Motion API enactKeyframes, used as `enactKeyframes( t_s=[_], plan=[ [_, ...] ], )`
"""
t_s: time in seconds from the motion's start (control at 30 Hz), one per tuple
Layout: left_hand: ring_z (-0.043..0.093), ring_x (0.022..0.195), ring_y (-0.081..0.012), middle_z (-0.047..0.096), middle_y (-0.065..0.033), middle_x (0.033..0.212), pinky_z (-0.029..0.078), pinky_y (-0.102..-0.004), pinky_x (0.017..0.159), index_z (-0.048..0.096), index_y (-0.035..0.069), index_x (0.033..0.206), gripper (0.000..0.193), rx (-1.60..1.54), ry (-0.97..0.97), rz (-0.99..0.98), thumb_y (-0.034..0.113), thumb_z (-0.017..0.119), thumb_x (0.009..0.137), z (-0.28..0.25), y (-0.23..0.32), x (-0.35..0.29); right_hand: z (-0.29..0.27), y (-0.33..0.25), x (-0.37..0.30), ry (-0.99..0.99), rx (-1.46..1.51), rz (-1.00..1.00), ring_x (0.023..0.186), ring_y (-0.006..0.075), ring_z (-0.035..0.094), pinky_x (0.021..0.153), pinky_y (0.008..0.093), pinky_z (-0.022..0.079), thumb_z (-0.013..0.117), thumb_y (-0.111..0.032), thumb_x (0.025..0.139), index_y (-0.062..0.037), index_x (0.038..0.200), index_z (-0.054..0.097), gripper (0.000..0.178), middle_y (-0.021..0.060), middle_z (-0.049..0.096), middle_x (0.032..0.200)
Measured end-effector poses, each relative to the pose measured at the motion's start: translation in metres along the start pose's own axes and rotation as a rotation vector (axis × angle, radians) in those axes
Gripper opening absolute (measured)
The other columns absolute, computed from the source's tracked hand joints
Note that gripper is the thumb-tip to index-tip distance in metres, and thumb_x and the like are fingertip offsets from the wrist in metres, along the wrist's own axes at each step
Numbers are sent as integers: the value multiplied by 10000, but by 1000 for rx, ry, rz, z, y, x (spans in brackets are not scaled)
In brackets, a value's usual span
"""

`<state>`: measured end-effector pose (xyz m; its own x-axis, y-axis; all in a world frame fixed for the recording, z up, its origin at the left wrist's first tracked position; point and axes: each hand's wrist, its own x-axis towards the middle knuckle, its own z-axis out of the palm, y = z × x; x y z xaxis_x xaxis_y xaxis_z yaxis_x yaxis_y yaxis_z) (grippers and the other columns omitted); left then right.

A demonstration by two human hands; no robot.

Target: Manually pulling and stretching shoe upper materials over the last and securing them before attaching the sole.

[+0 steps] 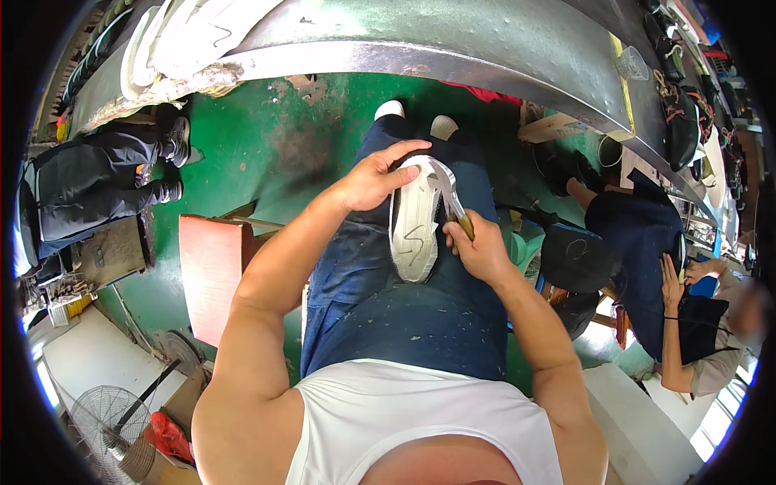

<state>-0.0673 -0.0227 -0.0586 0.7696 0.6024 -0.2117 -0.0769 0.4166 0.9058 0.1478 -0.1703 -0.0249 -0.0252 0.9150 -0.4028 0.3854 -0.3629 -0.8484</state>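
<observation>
A shoe or shoe part (414,230) lies along my lap with its whitish underside up and a dark curved line drawn on it. My left hand (377,179) grips its far end, the thumb on the pale surface and the forefinger stretched across the tip. Wrapped round a yellow-brown handle, my right hand (481,246) holds a hand tool with a curved metal head (445,179). That head rests at or just above the shoe's far right edge; contact is hard to tell. Dark blue trousers or an apron (404,323) cover my lap beneath.
A metal-topped bench (453,36) crosses ahead, with white material (194,40) at its left. To my left stand a reddish board (212,275), a fan (109,424) and a person (97,182). Another person (647,267) sits at right, near shoes (683,129) along the bench.
</observation>
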Motion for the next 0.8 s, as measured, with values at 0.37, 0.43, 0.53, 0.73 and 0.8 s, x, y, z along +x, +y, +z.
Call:
enactKeyframes(
  t_s=[0.37, 0.43, 0.53, 0.73, 0.8],
  plan=[
    [576, 1131, -126, 628, -42, 1256, 452, -296, 1006, 429, 116, 1504, 542, -52, -103, -115, 84, 599, 991, -9, 12, 6, 21, 26, 8, 275, -148, -252, 705, 329, 683, 657, 403, 534, 638, -97, 943, 22, 1081, 614, 184, 161, 673, 799],
    [583, 1099, -120, 634, -40, 1225, 470, -296, 979, 473, 116, 1461, 488, 169, 82, -65, 84, 599, 991, 13, 5, 7, 22, 26, 10, 291, -152, -253, 702, 330, 683, 657, 405, 536, 638, -93, 941, 25, 1082, 613, 185, 166, 671, 797],
    [593, 1063, -110, 646, -37, 1180, 494, -293, 942, 544, 105, 1381, 391, 198, 318, -35, 85, 592, 995, 27, -11, 12, 16, 18, 10, 251, -135, -247, 672, 294, 679, 633, 387, 530, 632, -102, 946, 25, 1070, 611, 179, 151, 673, 787],
    [615, 1087, -117, 645, -37, 1249, 501, -272, 932, 518, 124, 1437, 435, -152, 104, -29, 138, 600, 1010, 1, -17, 14, -3, 6, 10, -70, 341, 88, 626, 214, 651, 599, 336, 508, 628, -134, 951, 30, 1026, 603, 182, 114, 667, 762],
    [603, 1086, -105, 643, -27, 1236, 503, -278, 898, 511, 134, 1442, 442, -162, 53, -104, 158, 603, 1011, -8, -15, 8, -13, -14, -1, -76, -59, 47, 671, 293, 676, 624, 377, 518, 630, -135, 947, 39, 1028, 597, 195, 170, 673, 775]
  ],
)
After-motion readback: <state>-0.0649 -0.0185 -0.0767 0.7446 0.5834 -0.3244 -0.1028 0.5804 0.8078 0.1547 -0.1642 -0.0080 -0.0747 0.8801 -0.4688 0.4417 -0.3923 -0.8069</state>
